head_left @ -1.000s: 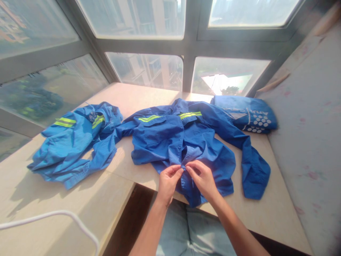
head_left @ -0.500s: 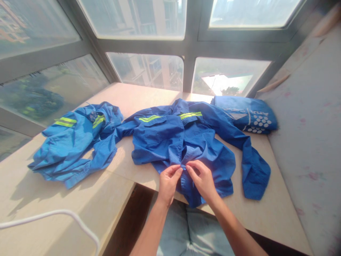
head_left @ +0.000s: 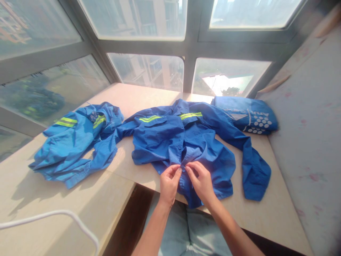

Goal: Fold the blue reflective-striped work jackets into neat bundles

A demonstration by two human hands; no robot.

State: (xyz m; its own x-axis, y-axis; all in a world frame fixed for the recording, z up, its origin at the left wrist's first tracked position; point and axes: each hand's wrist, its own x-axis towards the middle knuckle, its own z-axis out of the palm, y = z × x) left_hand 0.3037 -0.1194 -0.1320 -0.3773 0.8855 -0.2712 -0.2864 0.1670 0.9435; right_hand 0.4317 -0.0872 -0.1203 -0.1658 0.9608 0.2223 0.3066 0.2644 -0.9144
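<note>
A blue work shirt (head_left: 165, 135) with yellow-green reflective stripes lies front up on the table, its sleeves spread to both sides and its hem at the table's front edge. My left hand (head_left: 169, 181) pinches the left side of the front opening low down, thumb against forefinger. Close beside it, my right hand (head_left: 201, 179) pinches the other side of the same opening. A button appears to be between the fingertips, mostly covered by them. Above the hands the front placket bulges open a little.
A second blue shirt (head_left: 69, 145) lies crumpled on the left, touching the first one's sleeve. Folded blue fabric with white print (head_left: 247, 115) rests at the back right. A white cable (head_left: 61, 212) crosses the pale table (head_left: 112, 202) at lower left. Windows and a wall border it.
Both hands stay at the same spot on the shirt front. The fingertips have shifted slightly, and the right fingers have drawn a little closer to the left.
</note>
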